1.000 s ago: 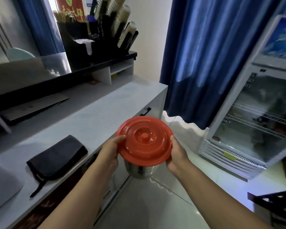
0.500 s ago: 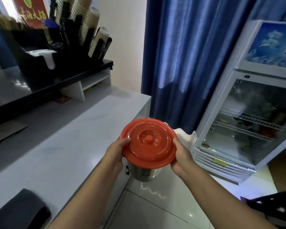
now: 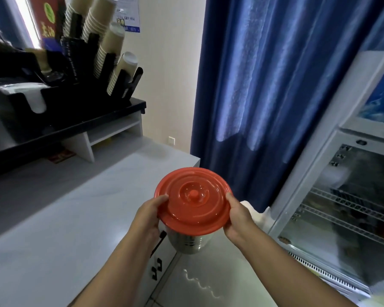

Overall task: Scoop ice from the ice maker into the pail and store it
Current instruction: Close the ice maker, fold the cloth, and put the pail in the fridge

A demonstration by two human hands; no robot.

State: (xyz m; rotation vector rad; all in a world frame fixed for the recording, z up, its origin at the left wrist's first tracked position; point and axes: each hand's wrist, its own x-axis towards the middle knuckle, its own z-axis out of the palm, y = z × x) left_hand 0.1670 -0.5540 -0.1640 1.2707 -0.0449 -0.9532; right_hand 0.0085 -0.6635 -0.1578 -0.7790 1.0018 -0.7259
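**Cool daylight, soft edges**

Daylight is pouring in from the window (image 3: 26, 25) at upper left and blowing out white; I am seeing pale streaks glowing through the blue curtain (image 3: 264, 85). The red lid (image 3: 193, 202) is catching soft glare, and the floor (image 3: 208, 269) is throwing back a wavy glint. The cup rack (image 3: 53, 89) and the fridge (image 3: 353, 207) are smearing with blur, and straight lines are bowing toward the edges.
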